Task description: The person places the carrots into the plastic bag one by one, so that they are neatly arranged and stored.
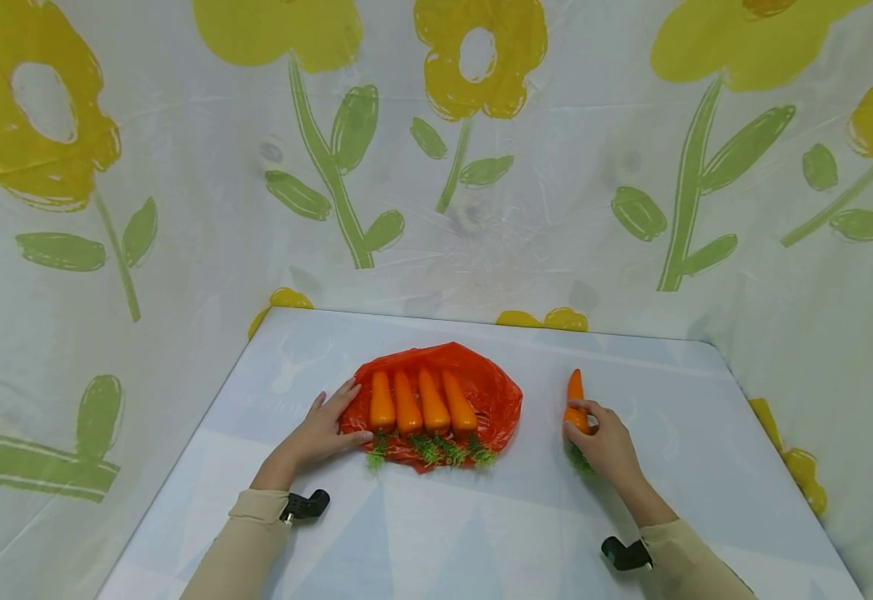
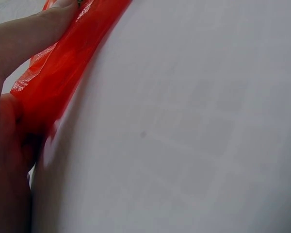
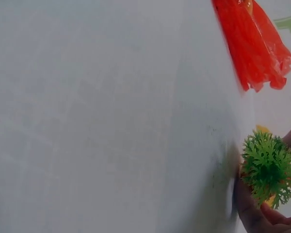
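Observation:
Several orange carrots [image 1: 408, 408] with green tops lie side by side on a spread red plastic bag [image 1: 502, 400]. The left hand [image 1: 327, 429] rests at the bag's left edge, fingers spread and thumb reaching over the near corner. In the left wrist view, the thumb lies along the red plastic [image 2: 68, 73]. To the right of the bag, the right hand [image 1: 609, 442] holds a single carrot [image 1: 575, 387] between thumb and fingers, its tip pointing away. Its leafy green top [image 3: 269, 167] faces the right wrist camera, hiding most of the orange body there.
A pale table [image 1: 444, 517] with faint patterns carries everything. Behind and beside it hangs a white cloth [image 1: 556, 225] printed with yellow flowers and green leaves. Small black devices [image 1: 307, 505] are worn at both wrists, over beige sleeves [image 1: 244, 542].

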`<state>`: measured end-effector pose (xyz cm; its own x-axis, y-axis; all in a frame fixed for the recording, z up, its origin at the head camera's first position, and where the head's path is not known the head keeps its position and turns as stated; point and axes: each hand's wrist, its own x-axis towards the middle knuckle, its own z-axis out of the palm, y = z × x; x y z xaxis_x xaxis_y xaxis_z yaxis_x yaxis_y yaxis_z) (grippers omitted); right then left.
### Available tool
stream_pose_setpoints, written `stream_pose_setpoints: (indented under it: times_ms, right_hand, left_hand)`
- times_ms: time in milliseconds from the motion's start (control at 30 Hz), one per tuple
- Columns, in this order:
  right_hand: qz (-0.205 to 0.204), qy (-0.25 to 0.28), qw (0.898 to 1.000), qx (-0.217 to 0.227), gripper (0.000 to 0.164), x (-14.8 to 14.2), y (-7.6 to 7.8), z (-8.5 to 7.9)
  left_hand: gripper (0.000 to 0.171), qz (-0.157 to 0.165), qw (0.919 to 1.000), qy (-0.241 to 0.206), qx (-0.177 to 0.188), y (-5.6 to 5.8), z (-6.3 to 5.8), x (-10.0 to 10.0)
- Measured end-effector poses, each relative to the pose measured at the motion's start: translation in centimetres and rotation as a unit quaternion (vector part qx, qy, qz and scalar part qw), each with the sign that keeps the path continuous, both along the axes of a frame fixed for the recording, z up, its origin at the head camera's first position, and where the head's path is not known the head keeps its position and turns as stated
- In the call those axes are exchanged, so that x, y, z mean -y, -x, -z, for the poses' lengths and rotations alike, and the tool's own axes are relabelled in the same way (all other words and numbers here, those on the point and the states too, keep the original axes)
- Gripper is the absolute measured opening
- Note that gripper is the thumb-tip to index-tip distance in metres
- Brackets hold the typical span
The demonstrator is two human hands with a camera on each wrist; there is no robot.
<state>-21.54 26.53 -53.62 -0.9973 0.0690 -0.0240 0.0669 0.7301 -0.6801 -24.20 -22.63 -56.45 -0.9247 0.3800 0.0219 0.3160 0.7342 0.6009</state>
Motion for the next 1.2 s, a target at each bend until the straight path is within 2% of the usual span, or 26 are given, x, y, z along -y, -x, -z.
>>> stream_pose_setpoints:
  times_ms: [567, 1200]
  right_hand:
    - [-0.014, 0.028, 0.999, -0.025, 0.043, 0.0, -0.1, 0.2]
    - [-0.045, 0.049, 0.995, -0.071, 0.038, 1.6, 0.2, 0.2]
  left_hand:
    - [0.099, -0.005, 0.9999, -0.011, 0.006, 0.0, -0.1, 0.0]
    - [0.100, -0.004, 0.9999, -0.006, 0.008, 0.1, 0.0, 0.0]
